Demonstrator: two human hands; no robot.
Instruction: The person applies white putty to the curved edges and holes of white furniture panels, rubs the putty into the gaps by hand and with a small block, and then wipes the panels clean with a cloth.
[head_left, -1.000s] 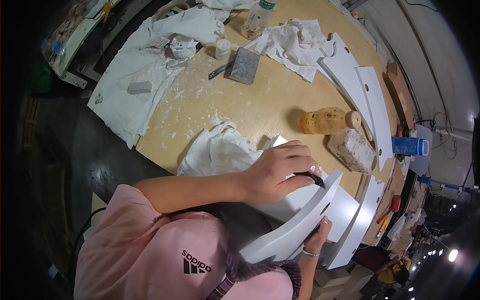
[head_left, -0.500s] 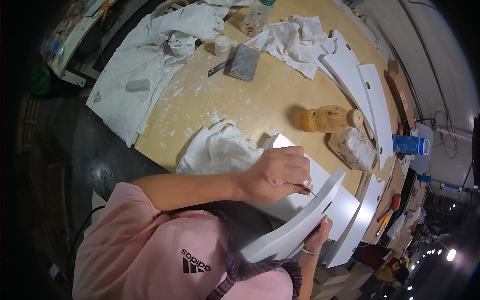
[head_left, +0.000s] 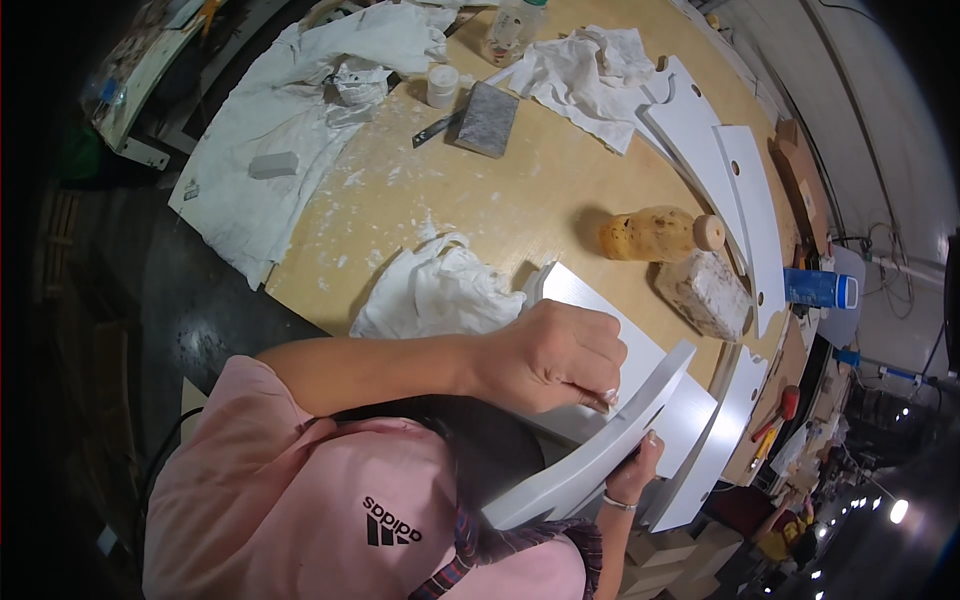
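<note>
A curved white board (head_left: 585, 452) stands tilted on its edge in front of me, its near end close to my chest. My right hand (head_left: 637, 468), a band at its wrist, grips the board's far side. My left hand (head_left: 565, 358) is closed in a pinch at the board's near face, with white residue on the fingertips. What it pinches is thin and mostly hidden by the fingers. Beneath both hands lies a flat white panel (head_left: 690, 412). A crumpled white cloth (head_left: 435, 292) rests beyond my left forearm.
On the wooden table (head_left: 470, 205) stand an amber-filled bottle (head_left: 650, 234), a speckled block (head_left: 703, 296), a grey sanding block (head_left: 485, 122) over a dark flat tool (head_left: 432, 131), and a small white jar (head_left: 442, 88). White panels with holes (head_left: 755, 225) line the right side. Another cloth (head_left: 585, 80) lies farther back.
My left hand has moved slightly down along the board, and the thin thing at its fingertips shows less. The hole in the board is now hard to see. My right hand keeps its hold.
</note>
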